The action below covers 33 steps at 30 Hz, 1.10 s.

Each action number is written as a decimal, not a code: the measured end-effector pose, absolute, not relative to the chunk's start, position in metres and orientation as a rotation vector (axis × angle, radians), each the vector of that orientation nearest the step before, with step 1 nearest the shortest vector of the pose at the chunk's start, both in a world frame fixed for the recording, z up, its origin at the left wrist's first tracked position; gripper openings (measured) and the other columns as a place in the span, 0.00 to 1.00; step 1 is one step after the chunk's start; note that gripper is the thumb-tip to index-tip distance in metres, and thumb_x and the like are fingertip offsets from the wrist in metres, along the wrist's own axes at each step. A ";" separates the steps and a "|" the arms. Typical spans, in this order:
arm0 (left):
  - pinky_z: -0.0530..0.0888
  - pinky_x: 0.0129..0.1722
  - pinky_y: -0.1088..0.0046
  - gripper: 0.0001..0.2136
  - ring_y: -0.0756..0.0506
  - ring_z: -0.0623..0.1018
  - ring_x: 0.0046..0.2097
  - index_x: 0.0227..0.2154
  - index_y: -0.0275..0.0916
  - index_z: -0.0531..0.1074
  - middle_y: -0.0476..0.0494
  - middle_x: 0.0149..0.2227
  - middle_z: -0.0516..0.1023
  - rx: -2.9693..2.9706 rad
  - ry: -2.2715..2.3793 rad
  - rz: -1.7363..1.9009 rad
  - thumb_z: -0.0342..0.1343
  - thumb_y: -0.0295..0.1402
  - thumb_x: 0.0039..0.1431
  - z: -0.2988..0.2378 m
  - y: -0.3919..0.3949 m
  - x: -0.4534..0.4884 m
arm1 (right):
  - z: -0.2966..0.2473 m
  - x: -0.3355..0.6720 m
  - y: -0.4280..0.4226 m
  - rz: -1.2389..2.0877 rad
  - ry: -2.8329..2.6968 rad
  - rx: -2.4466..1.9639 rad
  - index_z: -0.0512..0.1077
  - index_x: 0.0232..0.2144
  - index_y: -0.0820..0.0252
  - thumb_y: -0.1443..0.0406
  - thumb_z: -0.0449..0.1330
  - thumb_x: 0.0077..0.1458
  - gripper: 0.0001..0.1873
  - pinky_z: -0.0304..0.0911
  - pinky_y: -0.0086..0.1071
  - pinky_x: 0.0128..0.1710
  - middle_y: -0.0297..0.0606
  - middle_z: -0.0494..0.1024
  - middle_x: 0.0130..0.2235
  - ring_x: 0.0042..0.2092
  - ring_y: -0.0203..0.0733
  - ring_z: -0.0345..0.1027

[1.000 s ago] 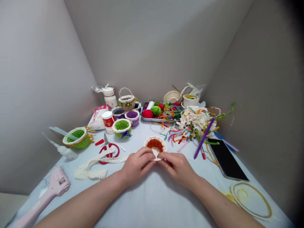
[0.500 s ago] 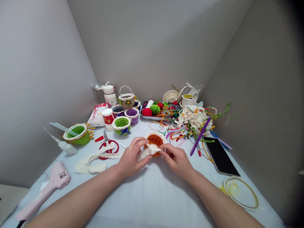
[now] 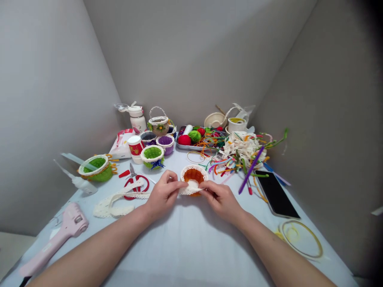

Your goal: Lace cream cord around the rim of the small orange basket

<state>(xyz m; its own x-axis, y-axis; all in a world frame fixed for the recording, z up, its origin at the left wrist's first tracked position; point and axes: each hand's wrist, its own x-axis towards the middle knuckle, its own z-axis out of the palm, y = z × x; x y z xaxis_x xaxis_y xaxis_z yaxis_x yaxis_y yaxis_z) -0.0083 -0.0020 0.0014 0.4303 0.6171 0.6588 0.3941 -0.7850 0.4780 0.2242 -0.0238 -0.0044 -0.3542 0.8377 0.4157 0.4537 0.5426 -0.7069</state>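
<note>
Between my hands stands a small orange basket [image 3: 191, 174] with a white lace rim. A strip of white lace [image 3: 189, 191] is stretched across its near side. My left hand [image 3: 164, 192] pinches the strip's left part between thumb and fingers. At the other end my right hand [image 3: 220, 196] pinches the lace, close to the basket's right edge. The two hands are level and a short way apart. Left of my left hand, a longer piece of white lace trim [image 3: 103, 208] lies curled on the table, partly over red-handled scissors [image 3: 146, 183].
A pink glue gun [image 3: 64, 231] and a white glue bottle [image 3: 85, 185] lie left. Green basket [image 3: 152, 157] and purple basket [image 3: 165, 144] stand behind. A metal tray [image 3: 182, 145] holds yarn balls. Right are a phone [image 3: 277, 195], a purple pipe cleaner [image 3: 253, 169] and a yellow coil [image 3: 320, 247].
The lace, bunched up before, is now drawn flatter across the basket's near side. My left hand's fingers have closed into a pinch; my right hand stays nearly in place.
</note>
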 end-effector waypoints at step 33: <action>0.60 0.49 0.58 0.07 0.41 0.65 0.49 0.40 0.43 0.76 0.43 0.43 0.76 2.599 1.055 1.161 0.53 0.31 0.64 -0.004 -0.006 0.020 | -0.006 0.226 -0.026 0.582 -2.067 -1.099 0.66 0.50 0.60 0.63 0.58 0.58 0.18 0.50 0.27 0.26 0.26 0.64 0.23 0.24 0.31 0.55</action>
<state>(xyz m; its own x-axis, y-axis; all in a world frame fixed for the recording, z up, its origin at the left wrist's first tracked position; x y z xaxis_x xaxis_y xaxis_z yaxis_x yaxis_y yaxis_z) 0.0201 -0.0060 -0.0038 0.4674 0.6339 0.6161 0.5528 -0.7535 0.3559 0.2258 -0.0257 -0.0056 -0.3834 0.8423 0.3788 0.5210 0.5359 -0.6644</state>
